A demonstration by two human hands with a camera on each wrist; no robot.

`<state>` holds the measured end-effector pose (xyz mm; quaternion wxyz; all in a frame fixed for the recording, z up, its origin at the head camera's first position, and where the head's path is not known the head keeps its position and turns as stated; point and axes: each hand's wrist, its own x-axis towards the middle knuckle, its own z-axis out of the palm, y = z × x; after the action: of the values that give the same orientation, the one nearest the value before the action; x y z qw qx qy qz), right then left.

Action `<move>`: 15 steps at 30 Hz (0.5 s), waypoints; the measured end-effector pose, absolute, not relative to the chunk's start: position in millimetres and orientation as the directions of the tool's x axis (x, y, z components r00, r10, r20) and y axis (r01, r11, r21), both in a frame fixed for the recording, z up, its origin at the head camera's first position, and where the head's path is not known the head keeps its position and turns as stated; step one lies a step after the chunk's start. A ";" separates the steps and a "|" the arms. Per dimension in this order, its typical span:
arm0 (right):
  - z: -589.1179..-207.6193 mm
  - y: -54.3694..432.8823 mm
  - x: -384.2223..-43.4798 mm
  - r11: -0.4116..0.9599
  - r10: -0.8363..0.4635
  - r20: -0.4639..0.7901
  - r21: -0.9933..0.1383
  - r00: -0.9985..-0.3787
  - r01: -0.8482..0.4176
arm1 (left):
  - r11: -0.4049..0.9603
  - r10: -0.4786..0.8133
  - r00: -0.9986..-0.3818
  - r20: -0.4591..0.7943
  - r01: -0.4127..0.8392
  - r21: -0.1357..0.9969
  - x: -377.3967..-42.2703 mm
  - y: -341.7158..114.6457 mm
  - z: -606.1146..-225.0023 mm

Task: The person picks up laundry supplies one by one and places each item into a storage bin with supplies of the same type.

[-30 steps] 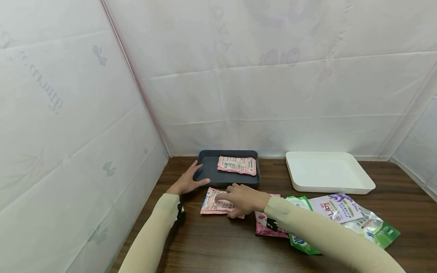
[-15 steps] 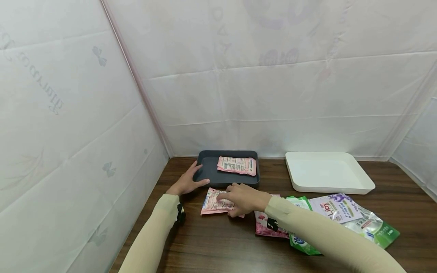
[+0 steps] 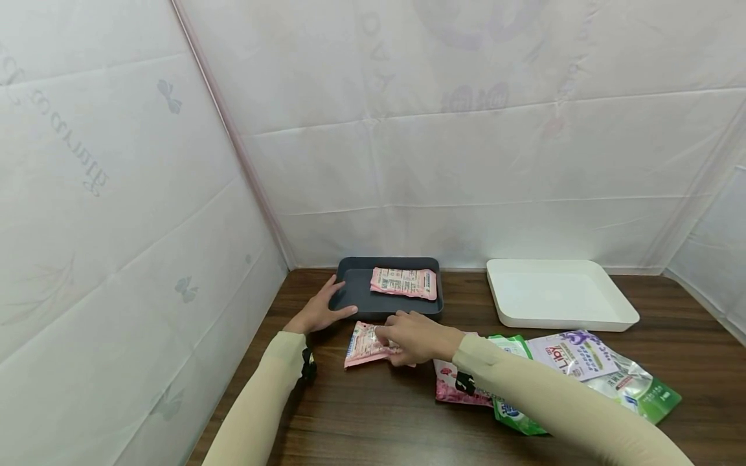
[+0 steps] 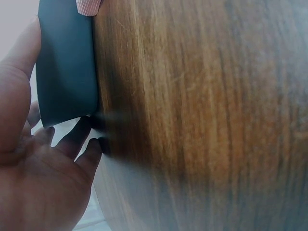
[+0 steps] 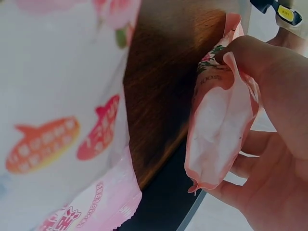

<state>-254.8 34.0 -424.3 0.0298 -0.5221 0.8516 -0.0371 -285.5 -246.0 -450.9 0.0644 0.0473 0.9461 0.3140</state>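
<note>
My left hand has its fingers spread along the left side of a dark grey tray, with the thumb by its front corner. In the left wrist view the fingertips sit around the tray's end. Just in front of that tray, my right hand pinches a pink printed packet on the wooden table. The right wrist view shows the packet's pale end bulging between thumb and fingers. Another pink packet lies inside the grey tray.
A white tray stands at the back right. Under and beyond my right forearm lie a pink bag, a green-edged pouch, a white and purple Liby pouch and a green and white pouch. White sheeting encloses the table.
The right hand's fingers have drawn in on the pink packet, which now bunches up and has shifted slightly right. My left hand and the trays have stayed put.
</note>
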 end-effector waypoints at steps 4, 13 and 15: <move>-424.3 34.0 -254.8 0.446 -0.894 0.009 -0.085 -0.449 -0.891 | 0.805 0.124 -0.988 -0.093 0.045 0.592 -286.1 -245.7 -450.9; -423.2 35.0 -253.6 0.438 -0.897 0.017 -0.084 -0.441 -0.895 | 0.804 0.119 -0.988 -0.097 0.039 0.593 -286.7 -245.9 -452.1; -423.4 35.3 -253.7 0.440 -0.896 0.016 -0.081 -0.443 -0.894 | 0.804 0.120 -0.988 -0.096 0.040 0.593 -286.8 -246.0 -452.2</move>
<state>-253.7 35.3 -423.4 0.0143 -0.5276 0.8485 -0.0386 -286.8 -246.0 -452.2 0.0644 0.0422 0.9476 0.3100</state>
